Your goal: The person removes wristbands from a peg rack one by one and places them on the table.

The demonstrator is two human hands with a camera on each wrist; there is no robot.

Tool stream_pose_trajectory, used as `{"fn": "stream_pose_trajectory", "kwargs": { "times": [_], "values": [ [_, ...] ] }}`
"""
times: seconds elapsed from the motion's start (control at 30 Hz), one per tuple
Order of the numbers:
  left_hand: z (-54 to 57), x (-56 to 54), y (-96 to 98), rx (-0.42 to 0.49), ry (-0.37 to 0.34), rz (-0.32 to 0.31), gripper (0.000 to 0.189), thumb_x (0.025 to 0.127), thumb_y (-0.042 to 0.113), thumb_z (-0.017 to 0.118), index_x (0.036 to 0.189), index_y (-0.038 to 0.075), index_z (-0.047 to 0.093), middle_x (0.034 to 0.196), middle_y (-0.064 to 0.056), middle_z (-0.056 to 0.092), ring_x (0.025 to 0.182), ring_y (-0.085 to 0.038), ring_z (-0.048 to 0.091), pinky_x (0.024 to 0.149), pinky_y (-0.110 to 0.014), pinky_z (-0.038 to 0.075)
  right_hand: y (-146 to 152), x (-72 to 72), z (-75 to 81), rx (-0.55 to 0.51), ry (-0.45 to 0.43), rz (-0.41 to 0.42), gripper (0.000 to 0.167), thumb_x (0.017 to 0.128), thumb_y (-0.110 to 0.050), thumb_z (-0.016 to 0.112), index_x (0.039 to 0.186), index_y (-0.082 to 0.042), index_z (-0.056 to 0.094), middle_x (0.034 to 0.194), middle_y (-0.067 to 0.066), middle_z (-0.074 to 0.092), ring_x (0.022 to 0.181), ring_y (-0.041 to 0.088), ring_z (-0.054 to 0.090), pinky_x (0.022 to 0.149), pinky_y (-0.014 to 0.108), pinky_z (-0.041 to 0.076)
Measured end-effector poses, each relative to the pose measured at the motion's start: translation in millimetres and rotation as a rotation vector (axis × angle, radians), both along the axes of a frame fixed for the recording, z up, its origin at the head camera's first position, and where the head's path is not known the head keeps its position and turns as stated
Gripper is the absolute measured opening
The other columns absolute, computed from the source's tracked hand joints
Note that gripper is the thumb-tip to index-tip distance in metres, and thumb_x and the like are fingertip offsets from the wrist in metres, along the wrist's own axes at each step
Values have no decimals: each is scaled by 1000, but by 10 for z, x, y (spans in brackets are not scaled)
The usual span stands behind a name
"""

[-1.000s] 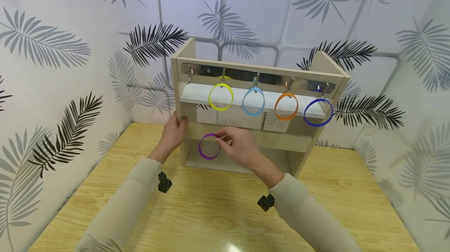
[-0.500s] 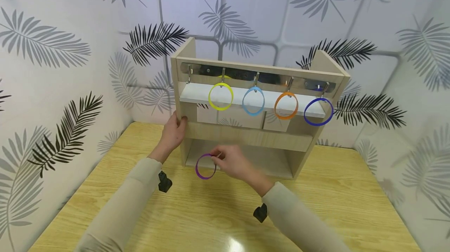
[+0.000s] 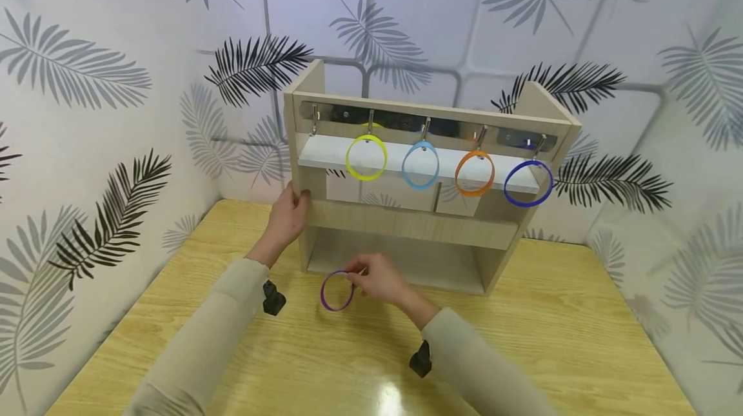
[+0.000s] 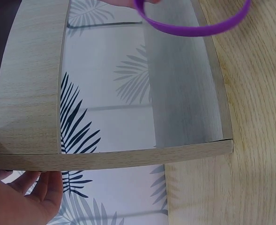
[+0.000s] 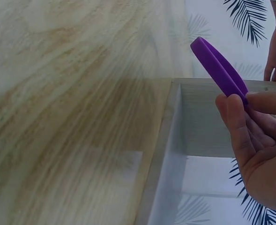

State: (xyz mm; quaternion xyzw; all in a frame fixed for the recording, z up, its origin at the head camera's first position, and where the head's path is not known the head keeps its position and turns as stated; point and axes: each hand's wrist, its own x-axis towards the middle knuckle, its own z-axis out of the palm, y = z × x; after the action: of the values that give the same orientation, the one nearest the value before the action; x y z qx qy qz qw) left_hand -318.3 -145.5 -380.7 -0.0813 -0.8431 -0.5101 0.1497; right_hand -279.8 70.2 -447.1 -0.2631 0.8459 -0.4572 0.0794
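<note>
My right hand pinches a purple wristband between thumb and fingers, holding it in front of the shelf's low compartment. The band also crosses the top of the left wrist view. With my left hand I grip the left side panel of a small wooden shelf. On the shelf's metal hook rail hang a yellow wristband, a light blue wristband, an orange wristband and a dark blue wristband. Nothing hangs from the leftmost hook.
The shelf stands upright on a wood-grain table, close to a leaf-patterned wall. A white board runs behind the hanging bands. Another wall rises along the table's left side.
My right hand has carried the purple wristband downward and slightly left, from before the shelf's crossboard to low over the table's near side. The left hand has stayed on the panel.
</note>
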Motion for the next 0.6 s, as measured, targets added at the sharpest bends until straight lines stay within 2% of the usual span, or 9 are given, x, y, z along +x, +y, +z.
{"fn": "stream_pose_trajectory", "kwargs": {
  "times": [0.13,0.4,0.6],
  "values": [
    [17,15,3,-3,-7,0,48,102,25,34,141,-2,32,130,-29,47,115,-40,49,92,-54,42,-30,-25,-93,-5,-26,-17,14,90,-4,61,99,6,66,85,8,64,74,38,64,55,38,54],
    [9,8,0,1,-5,0,48,102,24,34,142,-2,31,131,-29,46,116,-41,49,93,-54,41,-74,-46,-240,-1,-42,-30,15,89,-2,60,99,8,65,84,14,66,67,36,63,51,34,53],
    [7,5,4,7,-6,0,48,102,24,34,142,-2,31,131,-29,46,116,-41,49,93,-54,41,-92,-74,-348,21,-42,-34,12,89,-1,61,96,7,66,80,11,66,60,32,64,50,31,53]
  ]
}}
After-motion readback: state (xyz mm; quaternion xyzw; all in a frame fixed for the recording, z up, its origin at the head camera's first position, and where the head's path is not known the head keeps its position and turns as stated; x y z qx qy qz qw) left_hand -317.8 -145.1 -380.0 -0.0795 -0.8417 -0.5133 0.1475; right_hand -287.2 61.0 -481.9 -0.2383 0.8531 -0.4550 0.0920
